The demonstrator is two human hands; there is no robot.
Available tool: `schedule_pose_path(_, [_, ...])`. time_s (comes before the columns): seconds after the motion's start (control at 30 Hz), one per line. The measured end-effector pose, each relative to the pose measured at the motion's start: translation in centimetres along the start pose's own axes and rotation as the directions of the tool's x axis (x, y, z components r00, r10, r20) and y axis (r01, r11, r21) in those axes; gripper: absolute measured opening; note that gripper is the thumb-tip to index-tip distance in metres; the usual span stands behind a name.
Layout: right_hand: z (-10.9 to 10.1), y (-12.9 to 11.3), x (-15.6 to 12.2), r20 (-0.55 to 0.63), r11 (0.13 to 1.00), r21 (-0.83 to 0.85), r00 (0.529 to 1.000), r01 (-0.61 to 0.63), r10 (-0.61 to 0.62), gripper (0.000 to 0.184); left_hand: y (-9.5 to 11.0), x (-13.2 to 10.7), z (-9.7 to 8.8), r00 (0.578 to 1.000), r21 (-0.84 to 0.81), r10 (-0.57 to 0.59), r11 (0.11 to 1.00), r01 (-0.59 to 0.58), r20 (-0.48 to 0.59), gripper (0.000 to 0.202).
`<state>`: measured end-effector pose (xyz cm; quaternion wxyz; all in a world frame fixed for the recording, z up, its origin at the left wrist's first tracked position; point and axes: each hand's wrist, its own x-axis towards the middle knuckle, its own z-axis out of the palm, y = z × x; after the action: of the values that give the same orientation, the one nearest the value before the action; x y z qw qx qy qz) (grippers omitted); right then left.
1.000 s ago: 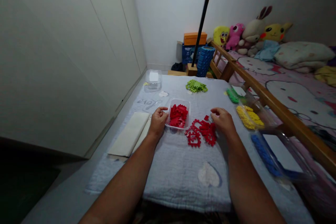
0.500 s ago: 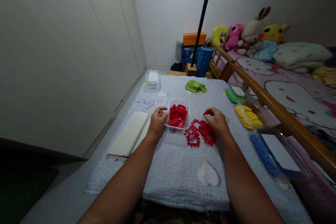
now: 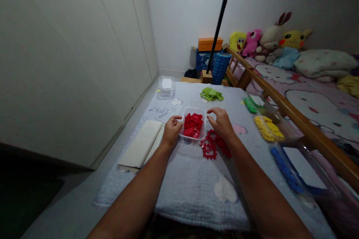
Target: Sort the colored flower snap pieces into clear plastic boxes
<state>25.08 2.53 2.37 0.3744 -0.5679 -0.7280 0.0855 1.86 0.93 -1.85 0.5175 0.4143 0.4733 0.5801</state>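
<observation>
A clear plastic box (image 3: pixel 193 139) holding red interlocking toy pieces (image 3: pixel 193 124) stands in the middle of the cloth. My left hand (image 3: pixel 171 132) pinches its left rim between thumb and fingers. Just off the right side of the box is my right hand (image 3: pixel 222 122), palm down, with thumb and forefinger apart and no piece visible between them; whether the fingertips touch the rim I cannot tell. Below that wrist lies a loose heap of red toothed pieces (image 3: pixel 209 150), partly covered by my forearm.
Light green pieces (image 3: pixel 211 94) are heaped farther back. An empty-looking clear box (image 3: pixel 166 93) stands back left, and folded cream cloth or paper (image 3: pixel 141 143) lies left. Along the right edge are boxes of green (image 3: pixel 249 105), yellow (image 3: pixel 267 127) and blue pieces (image 3: pixel 286 170), beside a wooden bed rail (image 3: pixel 297 110).
My right hand has moved left from above the loose red heap to the box's side, and the red piece in its fingertips no longer shows. My left hand stays on the box.
</observation>
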Motion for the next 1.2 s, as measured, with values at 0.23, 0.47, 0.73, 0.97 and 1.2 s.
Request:
schedule_pose_path(0.23, [-4.9, 4.9, -2.6, 0.119, 0.977, -0.067, 0.971, -0.2, 0.207, 0.011, -0.1, 0.0, 0.0, 1.0, 0.014, -0.002, 1.0, 0.002, -0.003, 0.037])
schedule_pose_path(0.47, [-6.9, 7.1, -5.6, 0.335, 0.917, 0.082, 0.878, -0.389, 0.343, 0.013, 0.0, 0.0, 0.0, 1.0, 0.009, 0.006, 1.0, -0.006, -0.009, 0.036])
schedule_pose_path(0.73, [-7.6, 7.6, -6.1, 0.462, 0.878, 0.187, 0.828, -0.44, 0.317, 0.019, 0.0, -0.1, 0.0, 1.0, 0.003, 0.002, 1.0, -0.002, -0.016, 0.037])
schedule_pose_path(0.97, [-7.4, 7.9, -6.3, 0.334, 0.837, 0.257, 0.857, -0.483, 0.392, 0.02, 0.1, -0.1, -0.1, 1.0, 0.02, 0.002, 1.0, -0.002, -0.005, 0.036])
schedule_pose_path(1.2, [-7.1, 7.7, -6.1, 0.372, 0.892, 0.171, 0.865, -0.419, 0.336, 0.022, -0.2, 0.1, -0.1, 1.0, 0.019, 0.01, 1.0, -0.01, -0.005, 0.035])
